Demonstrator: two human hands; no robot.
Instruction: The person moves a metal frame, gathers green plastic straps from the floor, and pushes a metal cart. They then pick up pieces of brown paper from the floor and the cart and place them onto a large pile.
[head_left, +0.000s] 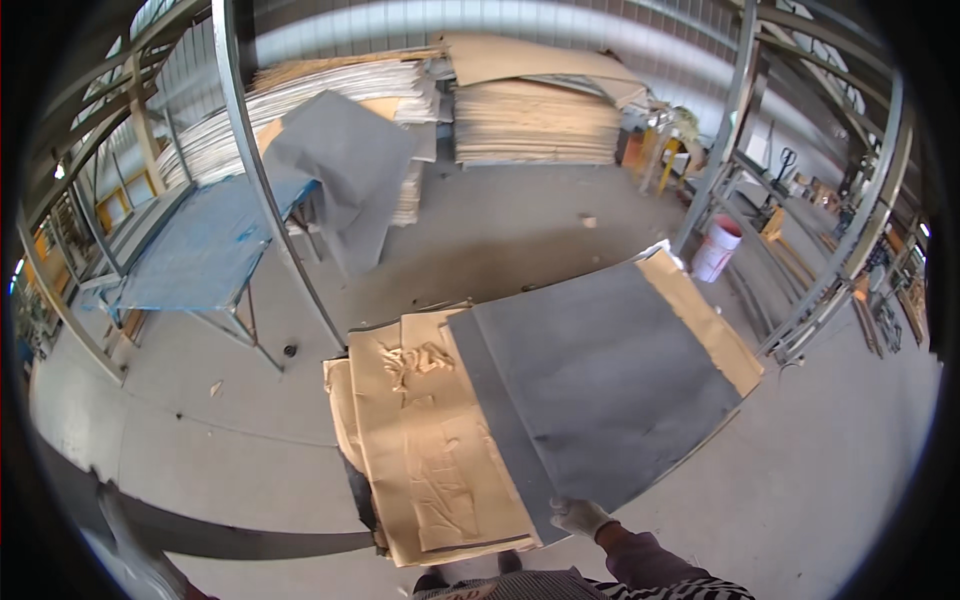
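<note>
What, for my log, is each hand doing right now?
Left hand: at the dark strip; grip cannot be told.
Right hand: closed on the near grey sheet.

No text can be read clearly. Blurred marks stand on the white, red-mouthed cylindrical bucket; lettering on the brown patch of the person's dark fabric garment is cut off.

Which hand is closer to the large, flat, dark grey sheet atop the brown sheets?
Right. The right hand touches the near edge of the dark grey sheet; the left hand is apart, off to its left, by a long, curved dark strip.
</note>
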